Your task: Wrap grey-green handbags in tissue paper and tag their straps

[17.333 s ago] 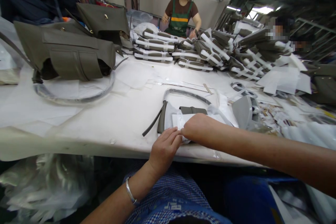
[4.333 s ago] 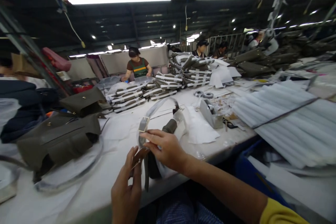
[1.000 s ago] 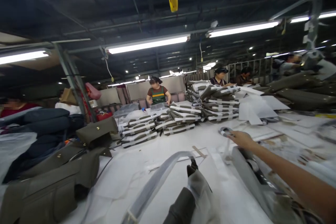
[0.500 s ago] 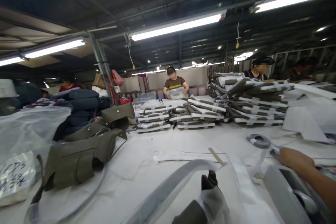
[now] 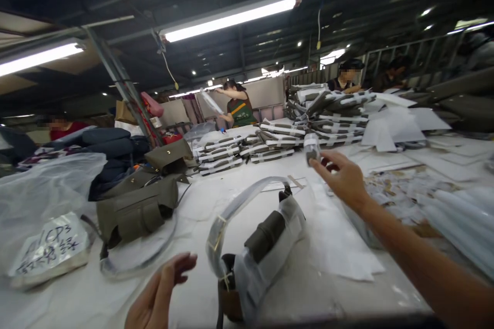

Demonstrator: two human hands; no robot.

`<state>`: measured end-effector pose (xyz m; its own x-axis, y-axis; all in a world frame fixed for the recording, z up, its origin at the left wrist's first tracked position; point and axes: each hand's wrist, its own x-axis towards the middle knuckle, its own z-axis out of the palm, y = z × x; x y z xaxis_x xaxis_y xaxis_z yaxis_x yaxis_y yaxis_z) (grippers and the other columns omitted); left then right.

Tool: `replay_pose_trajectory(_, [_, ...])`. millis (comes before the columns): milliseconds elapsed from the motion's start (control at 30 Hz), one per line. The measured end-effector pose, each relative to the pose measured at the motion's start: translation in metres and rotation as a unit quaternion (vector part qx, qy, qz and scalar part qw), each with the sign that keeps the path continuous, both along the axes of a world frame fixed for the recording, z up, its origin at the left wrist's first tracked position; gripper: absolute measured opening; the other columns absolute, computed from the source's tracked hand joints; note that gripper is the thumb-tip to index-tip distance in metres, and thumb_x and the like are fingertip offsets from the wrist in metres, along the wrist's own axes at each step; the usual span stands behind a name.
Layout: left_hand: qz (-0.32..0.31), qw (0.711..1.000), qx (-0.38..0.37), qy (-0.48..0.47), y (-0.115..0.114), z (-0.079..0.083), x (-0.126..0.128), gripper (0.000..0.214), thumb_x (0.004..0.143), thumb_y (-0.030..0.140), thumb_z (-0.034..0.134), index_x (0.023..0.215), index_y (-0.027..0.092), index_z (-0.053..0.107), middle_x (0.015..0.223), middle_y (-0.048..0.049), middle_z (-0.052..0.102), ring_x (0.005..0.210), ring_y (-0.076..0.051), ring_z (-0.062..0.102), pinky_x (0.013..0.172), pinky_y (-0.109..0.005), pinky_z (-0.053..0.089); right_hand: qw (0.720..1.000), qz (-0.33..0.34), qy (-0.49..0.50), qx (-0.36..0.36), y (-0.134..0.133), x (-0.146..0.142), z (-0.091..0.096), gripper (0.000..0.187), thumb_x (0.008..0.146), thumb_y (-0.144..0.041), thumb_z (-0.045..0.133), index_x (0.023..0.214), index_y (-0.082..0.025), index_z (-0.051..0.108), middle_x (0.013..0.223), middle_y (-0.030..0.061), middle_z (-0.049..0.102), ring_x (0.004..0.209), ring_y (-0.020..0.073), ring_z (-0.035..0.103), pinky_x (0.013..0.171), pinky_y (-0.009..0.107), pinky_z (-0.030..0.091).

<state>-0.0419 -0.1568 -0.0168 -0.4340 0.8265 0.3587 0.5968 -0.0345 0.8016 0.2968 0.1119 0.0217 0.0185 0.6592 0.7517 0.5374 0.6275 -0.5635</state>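
Your right grip (image 5: 345,179) pinched a tape roll (image 5: 312,149); your left grip (image 5: 160,288) hung free beside the bag (image 5: 266,235) on the counter (image 5: 196,234).

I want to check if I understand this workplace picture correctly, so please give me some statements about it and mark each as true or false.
1. The right hand holds a small roll-like item. True.
2. A dark bag, partly covered in pale wrapping, lies on the table. True.
3. The left hand grips that bag's strap. False: it is apart from the strap, and nothing shows in it.
4. The pack with handwriting is at the picture's right edge. False: it lies on the left side.
5. The co-worker wears a green apron. True.
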Motion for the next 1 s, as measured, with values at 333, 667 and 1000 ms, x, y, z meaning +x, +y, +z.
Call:
replay_pose_trajectory(333, [-0.305, 0.93, -0.156, -0.13, 0.094, 0.079, 0.021, 0.054, 0.091, 0.061, 0.05, 0.1, 0.013, 0.074, 0.093, -0.0096, 0.074, 0.086, -0.023, 0.067, 0.076, -0.032, 0.051, 0.99, 0.115, 0.043, -0.067, -0.153, -0.1, -0.07, 0.018, 0.089, -0.033, 0.065, 0.101, -0.02, 0.068, 0.1, 0.0077, 0.067, 0.066, 0.0149, 0.062, 0.053, 0.027, 0.051])
replay_pose_trajectory(667, [-0.315, 0.936, -0.106, -0.116, 0.103, 0.081, 0.031, 0.043, 0.084, 0.054, 0.064, 0.106, 0.018, 0.073, 0.096, -0.0026, 0.073, 0.09, -0.019, 0.063, 0.081, -0.026, 0.048, 0.984, 0.126, 0.095, -0.085, -0.158, -0.144, -0.042, 0.013, 0.086, -0.032, 0.07, 0.091, -0.02, 0.07, 0.086, 0.0044, 0.067, 0.07, 0.015, 0.062, 0.065, 0.026, 0.053])
replay_pose_trajectory(1000, [-0.323, 0.914, -0.197, -0.145, 0.114, 0.082, 0.024, 0.053, 0.078, 0.059, 0.068, 0.113, 0.018, 0.069, 0.115, -0.0081, 0.072, 0.105, -0.028, 0.065, 0.092, -0.041, 0.055, 0.99, 0.131, 0.015, -0.046, -0.144, -0.154, -0.044, 0.02, 0.089, -0.036, 0.067, 0.098, -0.019, 0.071, 0.093, 0.0037, 0.067, 0.082, 0.014, 0.064, 0.079, 0.023, 0.051])
